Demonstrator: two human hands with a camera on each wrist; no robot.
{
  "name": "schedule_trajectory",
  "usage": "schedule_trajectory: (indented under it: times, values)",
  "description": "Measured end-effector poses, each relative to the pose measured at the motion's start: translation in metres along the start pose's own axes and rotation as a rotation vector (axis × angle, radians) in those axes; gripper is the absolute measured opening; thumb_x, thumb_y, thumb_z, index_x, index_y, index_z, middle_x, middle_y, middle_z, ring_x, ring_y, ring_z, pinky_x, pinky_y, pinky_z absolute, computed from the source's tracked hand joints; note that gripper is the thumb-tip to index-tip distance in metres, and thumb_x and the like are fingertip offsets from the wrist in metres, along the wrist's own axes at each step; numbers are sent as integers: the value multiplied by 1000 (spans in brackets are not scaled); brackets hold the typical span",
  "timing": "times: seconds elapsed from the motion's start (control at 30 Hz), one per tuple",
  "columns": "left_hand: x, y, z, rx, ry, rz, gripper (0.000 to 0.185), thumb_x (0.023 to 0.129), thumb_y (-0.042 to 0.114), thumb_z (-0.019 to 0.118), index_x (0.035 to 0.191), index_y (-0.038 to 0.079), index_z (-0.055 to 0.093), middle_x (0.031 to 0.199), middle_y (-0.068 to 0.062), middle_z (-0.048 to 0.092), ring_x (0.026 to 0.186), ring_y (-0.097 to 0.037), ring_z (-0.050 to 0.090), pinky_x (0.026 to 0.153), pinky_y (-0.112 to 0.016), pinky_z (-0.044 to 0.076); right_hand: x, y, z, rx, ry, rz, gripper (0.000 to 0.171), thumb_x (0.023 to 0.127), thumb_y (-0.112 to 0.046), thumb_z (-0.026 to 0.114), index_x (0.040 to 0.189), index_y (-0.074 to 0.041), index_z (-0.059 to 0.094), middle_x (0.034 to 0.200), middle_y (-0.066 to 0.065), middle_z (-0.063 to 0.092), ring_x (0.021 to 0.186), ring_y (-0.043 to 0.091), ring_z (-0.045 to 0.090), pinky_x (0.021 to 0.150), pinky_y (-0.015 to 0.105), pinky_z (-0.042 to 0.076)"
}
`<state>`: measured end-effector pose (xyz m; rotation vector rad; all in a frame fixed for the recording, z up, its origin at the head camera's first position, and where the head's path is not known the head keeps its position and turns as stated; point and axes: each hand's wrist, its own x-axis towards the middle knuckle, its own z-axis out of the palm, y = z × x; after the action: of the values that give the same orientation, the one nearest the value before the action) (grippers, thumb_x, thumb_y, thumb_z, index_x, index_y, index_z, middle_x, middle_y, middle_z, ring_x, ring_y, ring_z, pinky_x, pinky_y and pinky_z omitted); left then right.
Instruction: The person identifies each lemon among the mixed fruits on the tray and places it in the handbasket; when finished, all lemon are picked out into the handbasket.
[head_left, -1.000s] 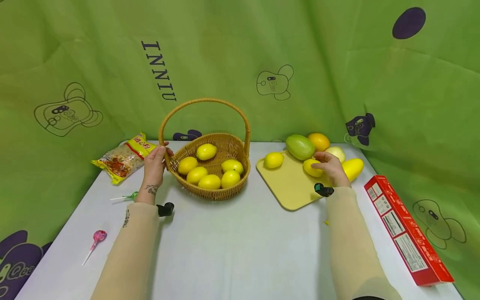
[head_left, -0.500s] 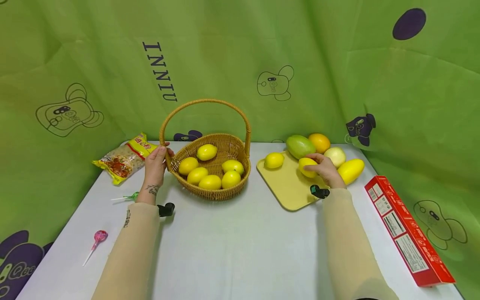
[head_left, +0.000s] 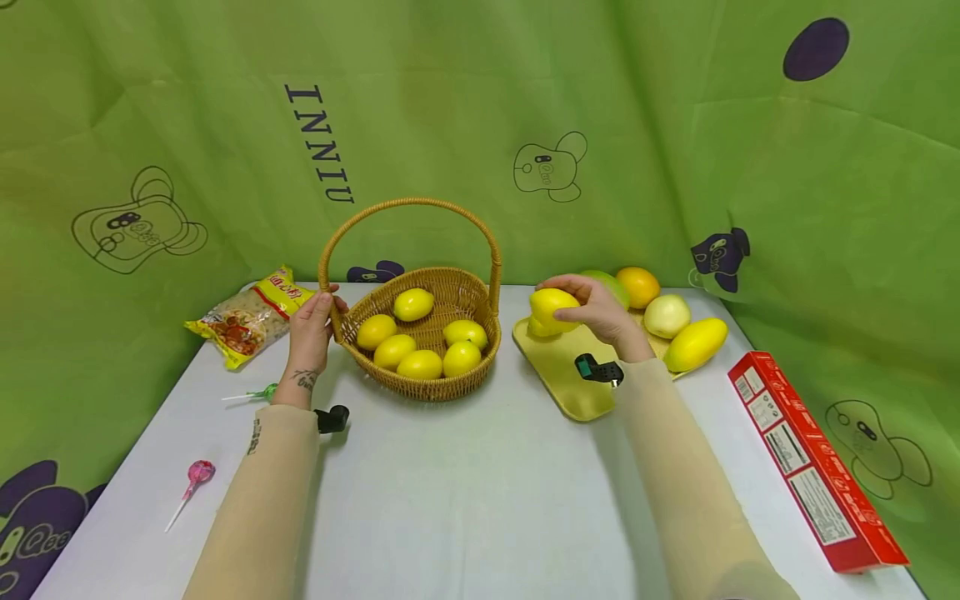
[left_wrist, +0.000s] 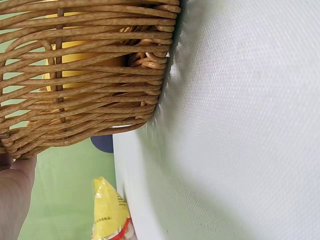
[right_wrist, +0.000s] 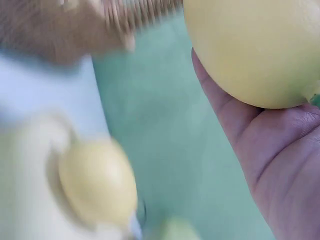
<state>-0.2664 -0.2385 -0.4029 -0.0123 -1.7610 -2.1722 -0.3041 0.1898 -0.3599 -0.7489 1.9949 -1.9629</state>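
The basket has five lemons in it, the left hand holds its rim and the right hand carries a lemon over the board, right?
Not quite: the basket holds six lemons, as the head view shows. The left hand does hold its rim, and the right hand carries a lemon over the board.

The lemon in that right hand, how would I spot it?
Start at the wicker basket, then look right to the yellow board. Above its left end the right hand holds a lemon: the only one lifted in the air.
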Motion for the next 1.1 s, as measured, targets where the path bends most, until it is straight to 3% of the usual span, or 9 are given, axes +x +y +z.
schedule_trajectory:
  times: [0.13,0.33,0.43,0.57,0.7,0.83,1.1]
  values:
    - [0,0,1,-9,6,0,21,92,33,54,104,18,63,83,0,59,85,-12,55,73,-22,49,16,-6,35,1,-114,-18,46,74,7,63,119,4,54,112,-3,63,98,14,58,79,25,50]
    - [0,-1,1,-38,8,9,19,93,30,54,103,18,64,82,-1,60,83,-12,56,74,-24,48,43,1,84,-37,-277,-38,48,77,6,63,122,9,50,124,18,56,102,16,56,84,26,48]
    - [1,-1,1,-42,13,8,19,93,31,54,102,18,64,81,-1,60,83,-12,56,74,-24,48,53,4,103,-102,-314,-26,48,77,4,65,123,9,50,126,23,53,102,15,56,85,26,47]
    - [1,-2,1,-31,13,3,19,93,31,54,102,18,64,81,0,60,83,-12,56,72,-22,48,61,6,118,-172,-301,8,48,76,3,67,122,5,53,122,17,57,100,16,54,85,26,46]
    - [0,-1,2,-22,18,-2,19,92,33,56,102,19,64,80,0,61,82,-12,55,67,-21,48,65,7,126,-185,-251,5,46,78,2,67,122,0,54,123,14,57,110,23,53,92,28,44]
    - [-1,1,2,-30,17,-3,19,91,33,56,101,19,64,79,1,61,81,-12,55,67,-21,48,65,7,125,-119,-199,-21,47,78,7,66,123,4,51,127,20,54,122,29,49,103,36,37]
    - [-1,1,1,0,21,-2,20,92,34,55,102,20,64,80,2,61,83,-11,56,69,-21,49,49,-7,98,-10,-186,-68,48,78,16,60,124,11,46,130,29,47,124,37,45,105,48,32]
